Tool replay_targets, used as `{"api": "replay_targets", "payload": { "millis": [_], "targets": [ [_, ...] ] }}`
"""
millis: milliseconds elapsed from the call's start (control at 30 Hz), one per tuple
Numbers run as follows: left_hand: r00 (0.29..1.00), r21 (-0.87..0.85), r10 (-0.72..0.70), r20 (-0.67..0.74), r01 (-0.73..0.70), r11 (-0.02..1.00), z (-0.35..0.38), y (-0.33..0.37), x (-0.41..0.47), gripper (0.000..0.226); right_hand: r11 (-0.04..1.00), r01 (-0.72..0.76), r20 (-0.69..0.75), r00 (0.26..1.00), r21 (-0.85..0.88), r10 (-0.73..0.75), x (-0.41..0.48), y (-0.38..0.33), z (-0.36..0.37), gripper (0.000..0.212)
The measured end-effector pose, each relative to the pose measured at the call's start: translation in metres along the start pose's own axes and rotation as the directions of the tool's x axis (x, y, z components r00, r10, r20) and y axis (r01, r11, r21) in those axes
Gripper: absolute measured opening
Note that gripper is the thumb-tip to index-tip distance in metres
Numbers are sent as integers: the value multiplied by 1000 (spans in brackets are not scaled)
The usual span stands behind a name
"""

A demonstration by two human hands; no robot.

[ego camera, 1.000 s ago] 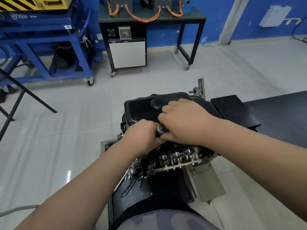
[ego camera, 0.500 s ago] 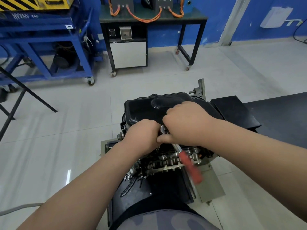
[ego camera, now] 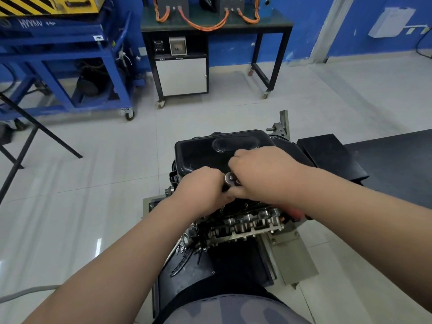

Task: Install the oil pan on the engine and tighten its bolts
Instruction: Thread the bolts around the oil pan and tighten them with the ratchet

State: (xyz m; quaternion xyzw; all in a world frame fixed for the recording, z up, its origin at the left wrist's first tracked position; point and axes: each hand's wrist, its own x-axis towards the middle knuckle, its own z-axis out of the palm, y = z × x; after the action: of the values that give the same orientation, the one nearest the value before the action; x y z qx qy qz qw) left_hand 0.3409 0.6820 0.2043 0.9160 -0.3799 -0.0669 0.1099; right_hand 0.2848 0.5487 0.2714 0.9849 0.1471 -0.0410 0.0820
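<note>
The black oil pan (ego camera: 205, 153) sits on top of the upturned engine (ego camera: 245, 223), which is mounted on a stand in the middle of the view. A ratchet wrench has its silver head (ego camera: 230, 178) at the pan's near edge, and its red handle (ego camera: 297, 212) sticks out to the right under my right forearm. My left hand (ego camera: 201, 185) is curled around the tool just left of and below the head. My right hand (ego camera: 261, 174) grips the wrench by the head. The bolt under the tool is hidden.
A black bench (ego camera: 397, 160) runs along the right, with a black block (ego camera: 327, 155) beside the engine. On the tiled floor beyond stand a blue wheeled frame (ego camera: 70, 66) at the left and a black table with orange cables (ego camera: 215, 24). A black tripod leg (ego camera: 42, 129) crosses the left.
The red handle swung from hidden under my hands out toward me, then round to the right, where my right forearm now mostly covers it. Both hands stayed at the wrench head.
</note>
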Motion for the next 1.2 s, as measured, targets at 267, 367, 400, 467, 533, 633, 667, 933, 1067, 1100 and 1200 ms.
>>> {"api": "replay_targets", "payload": {
  "millis": [267, 367, 400, 467, 533, 633, 667, 933, 1067, 1100, 1200],
  "targets": [
    [1000, 14, 7, 6, -7, 1000, 0, -2, -3, 31, 999, -26, -3, 1000, 26, 26, 2, -3, 1, 44],
    [999, -22, 35, 8, -34, 999, 0, -2, -3, 35, 995, -80, 41, 996, 61, 77, 1, -7, 2, 45],
    [999, -36, 39, -10, -40, 999, 1, -2, -3, 39, 999, 1, 16, 1000, 33, -2, 2, -5, 1, 39],
    [999, -38, 30, -36, -32, 999, 1, -2, -3, 39, 988, 153, -20, 988, -19, -154, 3, 2, -3, 23],
    [999, -40, 14, -38, -16, 999, 1, -1, -2, 36, 985, 169, -25, 985, -33, -170, 3, 6, -5, 28],
    [1000, -39, -2, -24, 1, 999, 1, -1, -2, 32, 1000, 4, -49, 999, -12, -4, 3, -1, 0, 41],
    [1000, -28, 3, -14, -4, 1000, 1, -1, -2, 30, 998, -66, -31, 997, 12, 66, 2, -3, 2, 45],
    [998, -60, 29, -59, -32, 998, 4, -2, -5, 32, 984, 164, -32, 986, -71, -166, 2, 8, -3, 26],
    [999, -38, -29, -23, 28, 999, 3, -3, -4, 27, 998, 7, -59, 998, -65, -11, 1, -5, 3, 43],
    [999, -34, -29, -19, 29, 999, 3, -2, -4, 26, 999, -38, -47, 998, -30, 37, 1, -7, 4, 46],
    [999, -74, 10, -52, -14, 997, 4, -2, -4, 35, 996, 73, -34, 997, -45, -74, 1, -5, 1, 32]
  ]
}}
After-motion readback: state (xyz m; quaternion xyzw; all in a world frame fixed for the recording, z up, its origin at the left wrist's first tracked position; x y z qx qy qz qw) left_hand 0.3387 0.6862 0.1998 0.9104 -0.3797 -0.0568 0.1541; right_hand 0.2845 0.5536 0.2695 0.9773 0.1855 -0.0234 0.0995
